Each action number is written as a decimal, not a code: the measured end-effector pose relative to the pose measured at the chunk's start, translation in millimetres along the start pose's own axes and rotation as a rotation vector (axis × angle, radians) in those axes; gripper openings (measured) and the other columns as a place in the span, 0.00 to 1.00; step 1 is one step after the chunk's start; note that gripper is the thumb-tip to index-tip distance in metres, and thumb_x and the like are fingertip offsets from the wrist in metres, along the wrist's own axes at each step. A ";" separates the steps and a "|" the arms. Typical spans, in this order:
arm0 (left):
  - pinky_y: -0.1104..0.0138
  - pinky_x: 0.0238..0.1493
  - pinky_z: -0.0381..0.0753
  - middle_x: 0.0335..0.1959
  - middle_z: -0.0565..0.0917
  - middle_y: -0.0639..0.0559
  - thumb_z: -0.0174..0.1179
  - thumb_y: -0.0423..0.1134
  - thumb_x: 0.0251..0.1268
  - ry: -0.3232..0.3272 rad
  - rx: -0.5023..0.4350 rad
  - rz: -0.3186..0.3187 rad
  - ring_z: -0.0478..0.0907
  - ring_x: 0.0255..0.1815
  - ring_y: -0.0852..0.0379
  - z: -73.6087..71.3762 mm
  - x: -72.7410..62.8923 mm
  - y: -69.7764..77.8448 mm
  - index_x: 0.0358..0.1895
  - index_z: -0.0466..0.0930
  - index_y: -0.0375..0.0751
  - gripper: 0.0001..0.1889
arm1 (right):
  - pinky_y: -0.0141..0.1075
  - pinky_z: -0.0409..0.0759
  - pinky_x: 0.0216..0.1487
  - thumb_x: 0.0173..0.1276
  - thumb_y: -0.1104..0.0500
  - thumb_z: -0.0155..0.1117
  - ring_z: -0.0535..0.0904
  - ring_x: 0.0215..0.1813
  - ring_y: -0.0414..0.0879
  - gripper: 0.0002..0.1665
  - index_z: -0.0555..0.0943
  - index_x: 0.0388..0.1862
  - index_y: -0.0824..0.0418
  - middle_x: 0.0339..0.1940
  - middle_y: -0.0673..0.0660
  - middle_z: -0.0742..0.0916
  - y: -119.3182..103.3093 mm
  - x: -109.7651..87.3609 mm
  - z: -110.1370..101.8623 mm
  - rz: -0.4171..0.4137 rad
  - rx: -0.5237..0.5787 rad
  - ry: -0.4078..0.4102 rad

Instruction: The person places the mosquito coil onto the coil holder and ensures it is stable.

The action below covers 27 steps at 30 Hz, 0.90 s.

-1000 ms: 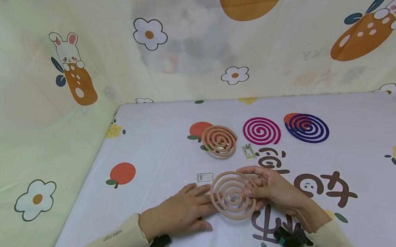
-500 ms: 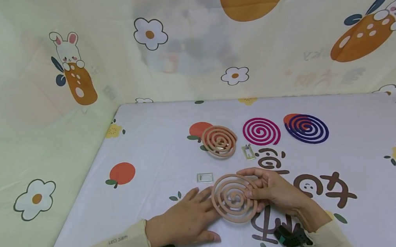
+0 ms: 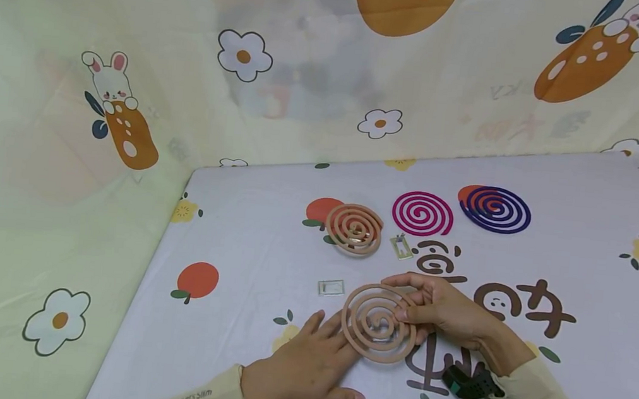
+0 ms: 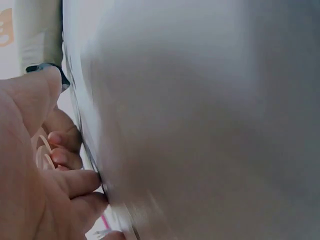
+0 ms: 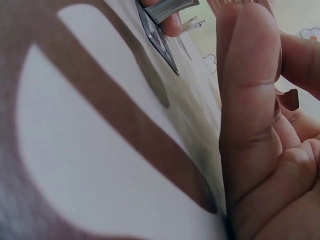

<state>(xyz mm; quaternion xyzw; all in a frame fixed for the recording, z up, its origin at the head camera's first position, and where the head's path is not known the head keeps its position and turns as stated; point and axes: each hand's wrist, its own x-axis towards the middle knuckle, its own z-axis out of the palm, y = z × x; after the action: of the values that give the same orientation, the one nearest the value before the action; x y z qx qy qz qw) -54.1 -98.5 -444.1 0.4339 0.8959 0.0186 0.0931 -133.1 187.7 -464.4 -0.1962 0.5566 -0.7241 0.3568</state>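
A tan mosquito coil (image 3: 381,322) is tilted between my right thumb and fingers, with the right hand (image 3: 442,308) pinching its right side. My left hand (image 3: 316,365) lies palm down at the coil's left, its fingers stretched out and partly hidden behind the rings. Beneath the coil, a metal coil stand (image 5: 172,8) with a raised tab shows in the right wrist view, a left fingertip against it. Another small metal stand (image 3: 331,293) lies flat just beyond the left fingers. In the left wrist view, the left fingers (image 4: 82,182) reach down to the table surface.
Farther back lie a second tan coil (image 3: 353,229), a magenta coil (image 3: 422,213) and a dark blue coil (image 3: 495,210). A gold-coloured stand (image 3: 402,247) sits between the tan and magenta ones. A printed cloth wall (image 3: 302,141) rises behind the table.
My left hand has slid right and slightly toward me, its fingers spreading along the coil. The held coil has shifted slightly down and right, still in the right hand's pinch.
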 end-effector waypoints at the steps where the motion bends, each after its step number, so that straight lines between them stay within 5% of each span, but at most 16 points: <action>1: 0.38 0.75 0.62 0.87 0.45 0.49 0.42 0.75 0.73 0.003 -0.002 0.002 0.43 0.87 0.46 -0.5 -0.1 -0.2 0.87 0.36 0.48 0.51 | 0.36 0.87 0.29 0.75 0.71 0.61 0.88 0.28 0.42 0.35 0.58 0.75 0.78 0.30 0.55 0.90 0.3 0.1 -0.1 -0.002 -0.002 0.000; 11: 0.36 0.75 0.59 0.88 0.38 0.52 0.42 0.77 0.71 -0.042 0.010 0.041 0.37 0.87 0.44 -1.9 1.9 -4.5 0.87 0.37 0.62 0.48 | 0.34 0.86 0.29 0.75 0.71 0.61 0.87 0.28 0.41 0.35 0.58 0.76 0.77 0.29 0.54 0.89 0.8 -0.2 -1.2 0.000 0.014 -0.002; 27: 0.36 0.78 0.53 0.88 0.39 0.56 0.44 0.80 0.67 -0.118 0.000 0.015 0.31 0.87 0.47 -7.5 13.3 -9.9 0.86 0.41 0.64 0.51 | 0.33 0.86 0.28 0.76 0.71 0.61 0.86 0.27 0.40 0.35 0.60 0.76 0.76 0.29 0.53 0.88 1.2 -0.9 -3.1 -0.004 -0.016 0.006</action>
<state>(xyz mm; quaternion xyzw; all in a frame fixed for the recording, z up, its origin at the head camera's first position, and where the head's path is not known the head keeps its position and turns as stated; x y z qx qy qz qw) -71.2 -93.9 -439.9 0.4410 0.8856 -0.0064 0.1455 -134.2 190.3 -466.4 -0.1980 0.5629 -0.7211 0.3521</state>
